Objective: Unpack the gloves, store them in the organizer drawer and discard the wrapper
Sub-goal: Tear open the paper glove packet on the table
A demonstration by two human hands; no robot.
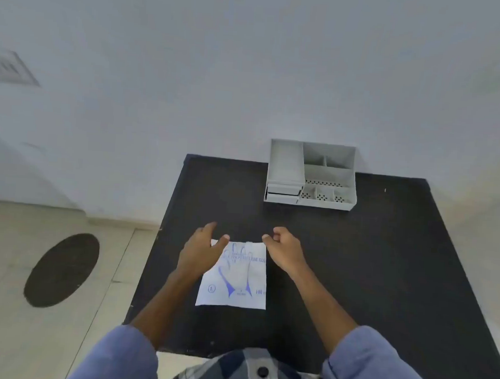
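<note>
A flat white glove packet [237,279] with blue glove drawings lies on the black table [355,269], near its front. My left hand [201,250] rests on the packet's upper left corner with fingers spread. At the upper right corner, my right hand [283,248] has its fingers curled, thumb and forefinger pinching at the packet's edge. A grey plastic organizer [311,175] stands at the table's far edge against the wall; its two small drawers [282,192] on the lower left front are closed.
The organizer has several open compartments on its right side. A white wall rises behind the table. Left of the table is tiled floor with a dark oval mat [61,270].
</note>
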